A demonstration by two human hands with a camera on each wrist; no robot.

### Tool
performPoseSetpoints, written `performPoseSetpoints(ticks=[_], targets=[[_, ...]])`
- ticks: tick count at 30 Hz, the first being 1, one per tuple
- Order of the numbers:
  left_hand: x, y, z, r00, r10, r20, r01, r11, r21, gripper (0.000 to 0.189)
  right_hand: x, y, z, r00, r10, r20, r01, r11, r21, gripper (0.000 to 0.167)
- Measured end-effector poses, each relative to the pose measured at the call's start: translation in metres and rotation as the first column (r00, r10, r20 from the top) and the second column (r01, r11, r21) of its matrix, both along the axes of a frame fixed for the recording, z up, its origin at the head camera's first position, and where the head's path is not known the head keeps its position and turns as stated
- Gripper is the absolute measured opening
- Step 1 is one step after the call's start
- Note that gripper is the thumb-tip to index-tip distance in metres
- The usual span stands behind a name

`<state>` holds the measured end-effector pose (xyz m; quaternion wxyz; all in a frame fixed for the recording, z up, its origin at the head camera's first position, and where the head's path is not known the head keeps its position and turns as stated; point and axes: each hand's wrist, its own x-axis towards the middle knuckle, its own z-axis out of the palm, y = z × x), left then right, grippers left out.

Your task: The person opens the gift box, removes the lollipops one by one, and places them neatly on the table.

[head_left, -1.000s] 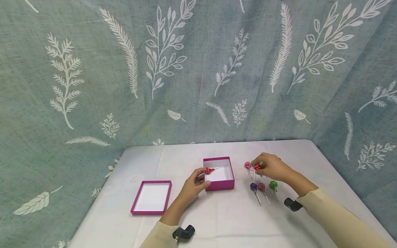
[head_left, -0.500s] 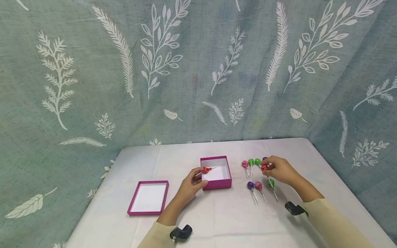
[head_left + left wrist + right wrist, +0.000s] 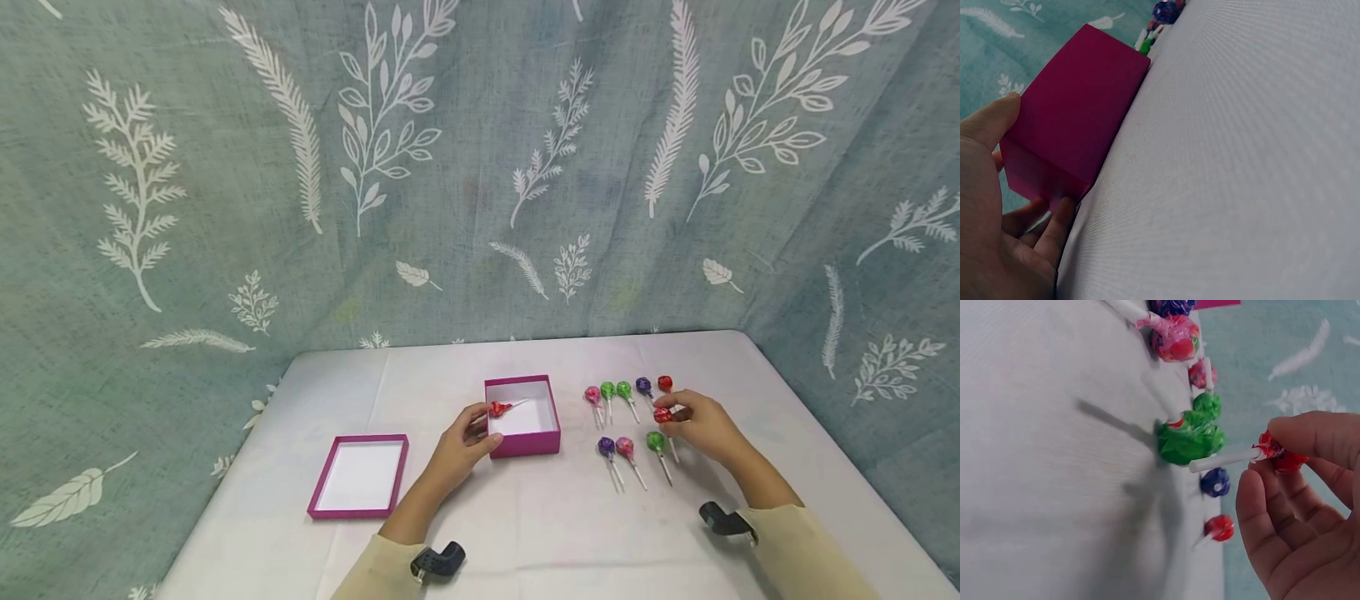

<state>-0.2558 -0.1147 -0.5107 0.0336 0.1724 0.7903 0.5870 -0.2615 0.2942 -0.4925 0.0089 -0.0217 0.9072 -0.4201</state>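
My left hand [image 3: 459, 443] grips the left front corner of an open magenta box [image 3: 528, 446], thumb on its front wall and fingers along its side. Inside the box a red lollipop [image 3: 500, 409] leans on the left wall, stick pointing right. My right hand [image 3: 703, 425] pinches another red lollipop [image 3: 1288, 461] just under its wrapped head, between thumb and fingers; its white stick points away from the palm. Close by are a green lollipop [image 3: 656, 442] in the front row and, behind, a red lollipop [image 3: 665, 383] and a purple lollipop [image 3: 644, 386].
The magenta lid [image 3: 322, 500] lies upturned at the left on the white-covered table [image 3: 525, 533]. Right of the box, a pink lollipop [image 3: 593, 395] and two green ones continue the back row; a purple lollipop [image 3: 607, 447] and a pink lollipop [image 3: 626, 448] lie in front. A leaf-patterned curtain [image 3: 465, 200] hangs behind.
My right hand has moved right and toward me with the red lollipop, away from the back row, uncovering the lollipops there. My left hand stays on the box; the head view has shifted slightly.
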Motion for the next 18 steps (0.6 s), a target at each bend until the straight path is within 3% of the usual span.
performPoseSetpoints(ticks=[5,10,18], targets=[[0.0,0.0,0.0,1.0,-0.003,0.013,0.003,1.0,-0.004,0.062,0.007,0.005,-0.012,0.997,-0.06,0.044,0.064,0.993,-0.099,0.04],[-0.002,-0.001,-0.001,1.0,-0.003,0.023,0.003,1.0,-0.02,0.063,0.011,0.009,-0.022,0.992,-0.11,0.064,0.116,0.987,-0.112,0.041],[-0.019,-0.003,-0.033,1.0,0.025,0.012,-0.025,1.0,-0.003,0.065,0.01,0.016,-0.038,0.985,-0.152,0.08,0.159,0.983,-0.09,0.04]])
